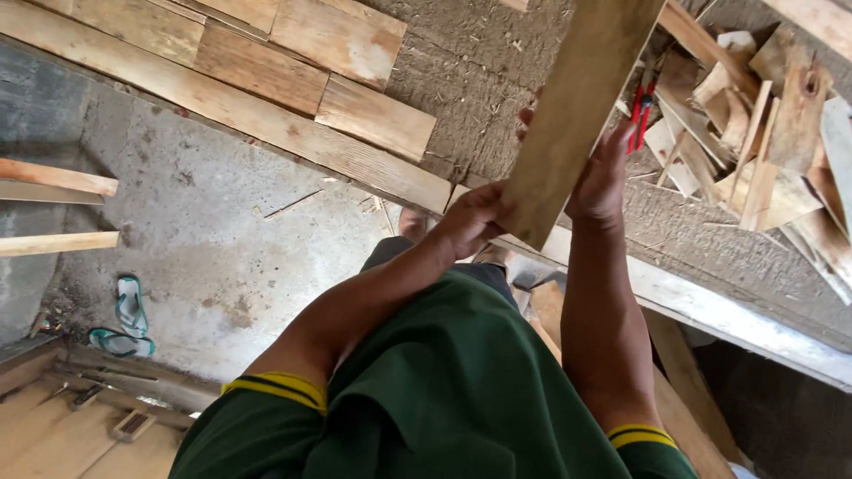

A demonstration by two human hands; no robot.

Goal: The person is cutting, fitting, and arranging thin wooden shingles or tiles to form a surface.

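The left hand (475,217) closes its grip on the lower end of a wooden plank (581,106), fingers wrapped over its left edge. The right hand (603,177) is clamped on the plank's right edge, just above. The plank rises tilted from the frame's centre to the top edge. Behind the right hand, a red-handled tool (641,113) lies beside a pile of wood offcuts (763,133) in the upper right. Long boards (266,98) cross the upper left. A pair of green sandals (129,319) sits on the concrete floor (222,257) at lower left.
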